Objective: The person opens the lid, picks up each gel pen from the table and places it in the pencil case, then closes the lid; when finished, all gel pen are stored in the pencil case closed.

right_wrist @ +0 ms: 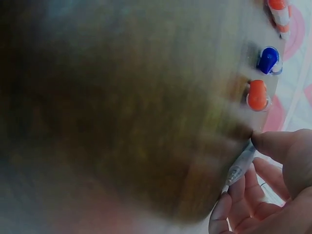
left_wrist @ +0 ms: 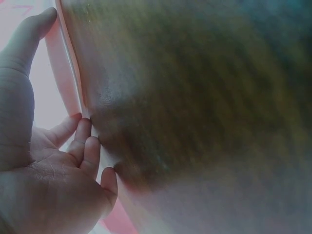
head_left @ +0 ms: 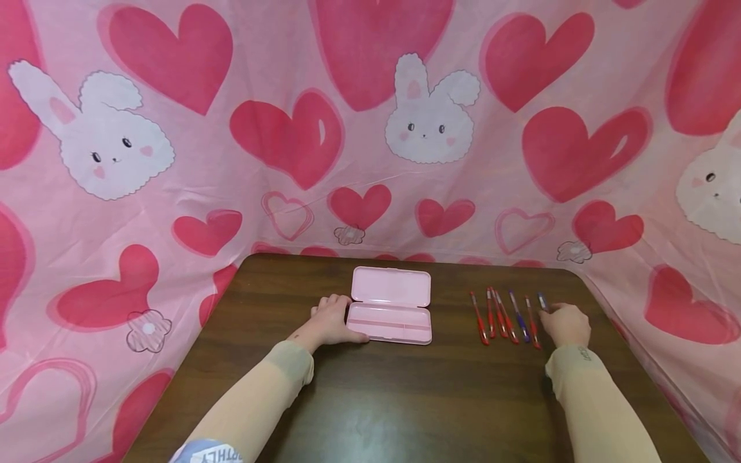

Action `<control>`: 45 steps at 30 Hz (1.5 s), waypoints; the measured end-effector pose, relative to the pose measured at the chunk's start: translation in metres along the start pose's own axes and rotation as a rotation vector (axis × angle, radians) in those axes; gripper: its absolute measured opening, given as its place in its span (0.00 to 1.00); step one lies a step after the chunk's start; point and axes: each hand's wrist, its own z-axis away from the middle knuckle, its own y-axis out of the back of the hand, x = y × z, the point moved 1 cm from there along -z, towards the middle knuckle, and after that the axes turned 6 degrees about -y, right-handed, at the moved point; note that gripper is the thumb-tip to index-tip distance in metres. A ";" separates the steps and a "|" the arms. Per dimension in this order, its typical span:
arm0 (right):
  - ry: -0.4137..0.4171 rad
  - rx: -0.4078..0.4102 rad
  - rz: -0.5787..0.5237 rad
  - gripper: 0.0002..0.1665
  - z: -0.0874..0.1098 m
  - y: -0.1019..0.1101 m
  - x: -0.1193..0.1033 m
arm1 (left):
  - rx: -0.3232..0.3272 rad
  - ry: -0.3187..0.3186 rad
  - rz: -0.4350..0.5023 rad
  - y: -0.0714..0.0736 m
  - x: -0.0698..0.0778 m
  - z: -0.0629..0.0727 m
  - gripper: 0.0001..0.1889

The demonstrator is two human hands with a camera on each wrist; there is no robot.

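An opened pink pencil case [head_left: 389, 314] lies on the table, lid folded back behind its divided tray. My left hand [head_left: 332, 321] rests against the case's left side, thumb along the near edge. In the left wrist view its fingers [left_wrist: 91, 156] are loosely bent at the case's edge. At the right end of a row of pens, my right hand [head_left: 567, 325] pinches a clear-barrelled pen [right_wrist: 240, 168] between thumb and fingers. That pen's blue end [head_left: 541, 299] shows past the fingertips. Beside it lies a red pen [head_left: 532, 323], then a blue pen [head_left: 519, 316].
Several more red pens [head_left: 479, 318] lie to the left in the same row, all pointing roughly toward the person. The brown wooden table [head_left: 393, 399] has rounded back corners. Pink cloth [head_left: 370, 154] printed with hearts and rabbits hangs behind and along the sides.
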 end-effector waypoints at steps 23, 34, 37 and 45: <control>0.167 0.061 -0.115 0.24 0.020 0.000 -0.068 | -0.012 -0.001 0.003 0.000 0.000 0.001 0.54; 0.335 0.046 -0.133 0.22 0.042 -0.012 -0.118 | -0.018 -0.009 0.010 -0.003 0.002 -0.002 0.53; 0.387 0.056 -0.132 0.21 0.051 -0.017 -0.128 | -0.019 -0.016 0.011 -0.003 0.001 -0.004 0.53; 0.532 0.119 -0.189 0.15 0.078 -0.042 -0.165 | -0.022 0.004 -0.005 -0.001 -0.002 -0.002 0.54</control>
